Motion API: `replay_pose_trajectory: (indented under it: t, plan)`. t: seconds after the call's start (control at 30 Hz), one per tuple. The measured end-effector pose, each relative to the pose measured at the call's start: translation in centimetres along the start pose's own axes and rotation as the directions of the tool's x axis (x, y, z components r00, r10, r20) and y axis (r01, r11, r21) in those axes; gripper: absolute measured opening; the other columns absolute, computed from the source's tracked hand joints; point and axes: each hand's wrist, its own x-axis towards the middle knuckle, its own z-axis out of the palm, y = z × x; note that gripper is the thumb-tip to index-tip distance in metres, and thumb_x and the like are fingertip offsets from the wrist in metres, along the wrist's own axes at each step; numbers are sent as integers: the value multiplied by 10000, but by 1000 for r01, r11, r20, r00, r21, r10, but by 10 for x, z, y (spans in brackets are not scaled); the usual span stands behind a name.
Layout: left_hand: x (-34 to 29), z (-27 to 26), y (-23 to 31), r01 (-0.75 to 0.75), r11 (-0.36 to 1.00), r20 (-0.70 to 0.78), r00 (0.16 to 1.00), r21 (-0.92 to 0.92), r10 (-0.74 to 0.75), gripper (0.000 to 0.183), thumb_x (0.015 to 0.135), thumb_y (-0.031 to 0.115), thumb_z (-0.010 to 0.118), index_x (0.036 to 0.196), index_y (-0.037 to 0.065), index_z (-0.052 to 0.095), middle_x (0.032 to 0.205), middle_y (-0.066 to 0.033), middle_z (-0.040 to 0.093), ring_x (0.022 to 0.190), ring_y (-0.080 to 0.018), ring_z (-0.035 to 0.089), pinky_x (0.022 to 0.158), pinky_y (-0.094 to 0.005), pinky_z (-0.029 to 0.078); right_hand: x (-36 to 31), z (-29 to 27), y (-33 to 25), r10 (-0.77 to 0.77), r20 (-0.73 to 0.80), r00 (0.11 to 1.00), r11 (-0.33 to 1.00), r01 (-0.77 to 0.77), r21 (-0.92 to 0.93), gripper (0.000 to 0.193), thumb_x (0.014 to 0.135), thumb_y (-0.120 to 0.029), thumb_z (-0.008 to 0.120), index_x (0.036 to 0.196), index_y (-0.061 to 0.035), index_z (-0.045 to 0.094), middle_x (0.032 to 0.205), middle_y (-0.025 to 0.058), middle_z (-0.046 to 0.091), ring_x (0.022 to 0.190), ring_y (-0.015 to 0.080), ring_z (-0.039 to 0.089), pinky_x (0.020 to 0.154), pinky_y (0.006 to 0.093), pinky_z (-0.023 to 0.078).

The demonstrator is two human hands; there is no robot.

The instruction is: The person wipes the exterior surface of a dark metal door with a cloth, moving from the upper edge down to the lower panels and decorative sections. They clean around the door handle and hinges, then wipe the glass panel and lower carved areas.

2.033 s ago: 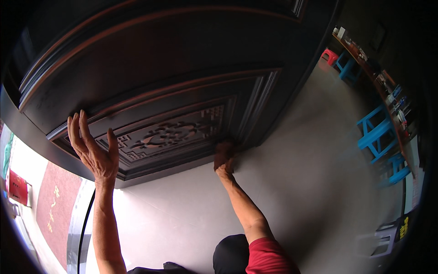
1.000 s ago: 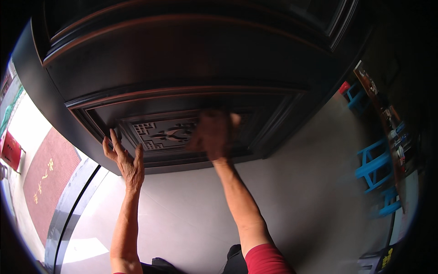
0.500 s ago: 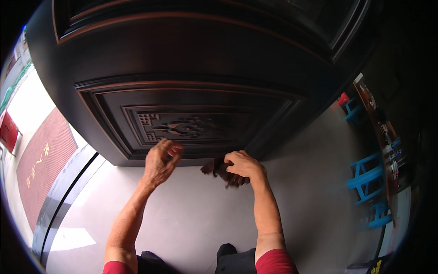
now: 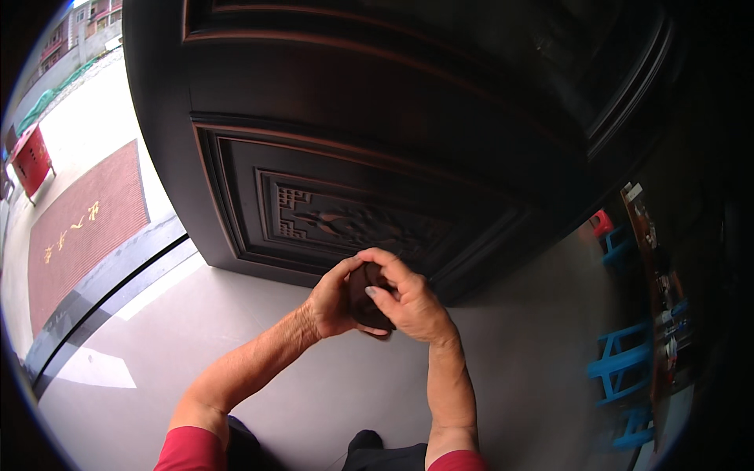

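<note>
A small dark brown cloth (image 4: pixel 367 297) is bunched between both of my hands, in front of the lower part of a large dark carved door (image 4: pixel 369 157). My left hand (image 4: pixel 331 302) cups the cloth from the left, thumb on top. My right hand (image 4: pixel 408 302) wraps over it from the right, fingers curled across its front. Both hands are held away from the door, just below its carved lower panel (image 4: pixel 345 224). Most of the cloth is hidden by my fingers.
The floor (image 4: pixel 314 392) is smooth grey. A dark threshold strip (image 4: pixel 102 282) and a red doormat (image 4: pixel 78 228) lie to the left, with a red stool (image 4: pixel 31 157) further out. Blue stools (image 4: pixel 628 361) and a cluttered table (image 4: pixel 660 275) stand at the right.
My hands have left the door panel and come together in front of me. The cloth that my right hand pressed to the door is now bunched between both hands.
</note>
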Motion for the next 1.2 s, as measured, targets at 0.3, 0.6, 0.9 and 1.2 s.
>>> replay_pose_trajectory:
  t: [0.3,0.6,0.9,1.2]
  plan:
    - [-9,2,73,-940,194,-138,161,279,977,392,944,382,454,1218,102,454,1186,-76,488,1104,-199,466,917,-377,421,-29,-96,22,-119,-839,531,993,64,-101,391,927,-133,527,1295,-51,427,1116,110,568,948,156,556,640,211,438]
    - [102,27,21,-434,-383,385,-88,815,919,739,864,-5,524,1455,59,85,1484,-279,36,1386,-395,101,1121,-415,159,-80,-161,98,86,-985,147,991,-117,69,569,890,-384,530,1376,-147,354,1389,114,368,1255,234,380,947,359,332]
    - [143,12,7,22,-818,613,651,574,448,552,932,124,400,1442,264,241,1486,-129,182,1298,-350,321,1014,-479,382,-94,-164,151,227,-940,253,972,-121,202,654,899,-459,479,1448,-190,247,1492,102,248,1353,247,264,1037,401,236]
    - [34,-73,97,-257,-403,478,451,878,754,436,909,145,511,1340,171,448,1369,-154,375,1176,-297,470,911,-419,479,-76,-146,163,263,-922,283,964,-115,240,689,877,-448,519,1454,-205,231,1492,160,214,1346,258,273,1040,376,237]
